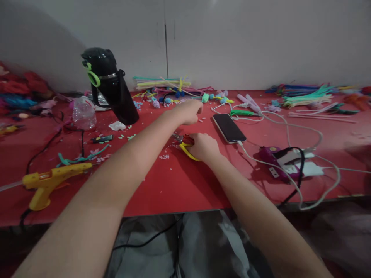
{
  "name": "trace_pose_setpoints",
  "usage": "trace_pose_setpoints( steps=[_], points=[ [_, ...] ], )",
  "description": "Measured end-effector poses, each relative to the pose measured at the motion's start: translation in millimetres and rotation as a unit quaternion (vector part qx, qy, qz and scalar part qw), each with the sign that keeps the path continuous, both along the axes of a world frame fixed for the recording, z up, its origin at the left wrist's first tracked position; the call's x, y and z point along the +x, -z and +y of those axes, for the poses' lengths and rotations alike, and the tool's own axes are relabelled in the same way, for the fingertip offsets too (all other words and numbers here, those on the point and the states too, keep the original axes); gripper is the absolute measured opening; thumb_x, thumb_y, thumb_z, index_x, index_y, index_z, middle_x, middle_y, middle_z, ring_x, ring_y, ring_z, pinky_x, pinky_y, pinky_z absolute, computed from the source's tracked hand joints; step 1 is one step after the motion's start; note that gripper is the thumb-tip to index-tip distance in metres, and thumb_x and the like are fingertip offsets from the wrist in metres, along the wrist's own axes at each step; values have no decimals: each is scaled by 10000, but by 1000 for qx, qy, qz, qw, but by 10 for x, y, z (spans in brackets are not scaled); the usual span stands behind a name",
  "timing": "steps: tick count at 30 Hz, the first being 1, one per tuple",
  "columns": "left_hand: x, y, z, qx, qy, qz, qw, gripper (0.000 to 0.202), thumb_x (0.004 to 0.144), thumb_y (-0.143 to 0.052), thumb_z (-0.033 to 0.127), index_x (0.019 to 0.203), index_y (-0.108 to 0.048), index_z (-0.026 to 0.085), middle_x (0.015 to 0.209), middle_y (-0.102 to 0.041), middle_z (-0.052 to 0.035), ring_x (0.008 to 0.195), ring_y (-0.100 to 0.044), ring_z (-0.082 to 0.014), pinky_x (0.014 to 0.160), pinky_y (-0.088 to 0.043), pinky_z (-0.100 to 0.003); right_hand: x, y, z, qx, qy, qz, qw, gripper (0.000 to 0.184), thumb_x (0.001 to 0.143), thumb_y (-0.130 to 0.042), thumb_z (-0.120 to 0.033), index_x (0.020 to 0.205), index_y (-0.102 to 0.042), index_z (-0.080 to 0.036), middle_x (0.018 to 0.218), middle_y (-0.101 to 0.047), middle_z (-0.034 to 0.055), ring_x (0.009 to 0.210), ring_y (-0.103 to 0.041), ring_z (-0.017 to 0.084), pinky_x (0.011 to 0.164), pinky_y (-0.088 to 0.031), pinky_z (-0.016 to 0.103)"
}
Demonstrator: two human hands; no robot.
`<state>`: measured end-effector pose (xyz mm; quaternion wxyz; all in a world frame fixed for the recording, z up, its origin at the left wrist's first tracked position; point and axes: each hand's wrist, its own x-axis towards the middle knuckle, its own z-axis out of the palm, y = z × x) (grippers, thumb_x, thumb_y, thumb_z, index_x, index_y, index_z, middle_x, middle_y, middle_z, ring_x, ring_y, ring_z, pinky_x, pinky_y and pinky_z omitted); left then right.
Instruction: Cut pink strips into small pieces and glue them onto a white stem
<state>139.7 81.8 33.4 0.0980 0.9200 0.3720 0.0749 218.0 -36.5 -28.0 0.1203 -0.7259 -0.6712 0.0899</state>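
My left hand (189,112) reaches far across the red table (174,185), fingers curled into a loose fist near small scraps; what it holds, if anything, is hidden. My right hand (203,147) rests lower on the table, closed on yellow-handled scissors (187,150) whose blades point left. A black phone (228,127) lies face up just right of both hands. Small pipe-cleaner pieces and pompoms (214,97) lie beyond my left hand.
A yellow glue gun (49,181) lies at the front left. A black jug (111,85) and a clear plastic bottle (84,112) stand at the back left. A purple power strip (278,158) with cables sits right. Pipe-cleaner bundles (307,95) line the back wall.
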Motion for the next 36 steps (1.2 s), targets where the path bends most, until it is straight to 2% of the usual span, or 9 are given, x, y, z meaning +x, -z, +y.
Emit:
trace_pose_setpoints(
  steps=[4,9,12,18,24,27,31,34,36],
  points=[
    [320,246,213,-23,-23,69,997,329,820,-651,175,1144,-673,231,1285,-626,-100,1087,-616,-237,899,-467,-343,15,5,15,-17,-1,-2,1000,528,806,-588,-707,1037,-704,-247,991,-735,139,894,-693,310,689,-465,330],
    [385,384,202,-11,-52,88,995,283,870,-582,182,1137,-676,198,1250,-639,-132,1136,-612,-284,953,-463,-422,44,30,43,-19,-14,1,1000,442,852,-594,-615,1067,-694,-242,1015,-733,152,902,-695,311,721,-486,345],
    [405,425,206,-13,-66,86,994,276,884,-572,187,1141,-674,184,1255,-634,-145,1137,-620,-282,948,-474,-406,43,21,46,-22,-16,5,1000,410,867,-587,-578,1060,-692,-231,1021,-728,155,901,-694,308,715,-486,341],
    [471,465,275,-9,-65,57,996,364,902,-580,243,1261,-593,183,1339,-563,-170,1181,-593,-297,951,-480,-399,30,-1,48,-18,-14,16,1000,506,836,-566,-680,1014,-693,-224,997,-726,155,873,-698,306,690,-485,335],
    [525,474,283,-19,-71,89,993,272,905,-566,249,1140,-665,155,1307,-584,-201,1155,-615,-343,920,-488,-432,37,13,49,-12,-11,20,1000,498,828,-574,-681,1008,-689,-231,992,-734,147,872,-696,314,673,-477,336],
    [530,410,289,-11,-61,61,996,224,901,-573,222,1086,-668,138,1237,-628,-196,1123,-630,-323,904,-490,-416,30,-2,46,-21,-6,26,999,466,829,-592,-646,1000,-692,-224,998,-735,148,891,-693,308,688,-478,328],
    [317,183,262,15,-37,-118,992,105,891,-603,201,969,-655,153,990,-698,-120,993,-658,-249,893,-501,-378,25,-34,31,-21,4,47,999,446,809,-617,-645,948,-699,-229,966,-735,132,912,-689,310,683,-470,323],
    [-120,-3,84,18,-5,-276,961,91,862,-668,242,906,-639,168,879,-682,-71,920,-672,-212,878,-524,-361,55,-33,24,-21,32,74,997,505,759,-651,-698,907,-690,-216,945,-726,139,893,-684,309,660,-454,316],
    [-488,-59,-123,-3,4,-341,940,133,841,-700,253,921,-628,175,847,-675,-42,847,-679,-179,819,-550,-343,99,-21,30,-5,65,96,993,523,748,-666,-702,892,-668,-199,905,-714,143,847,-673,290,641,-438,310]
  ],
)
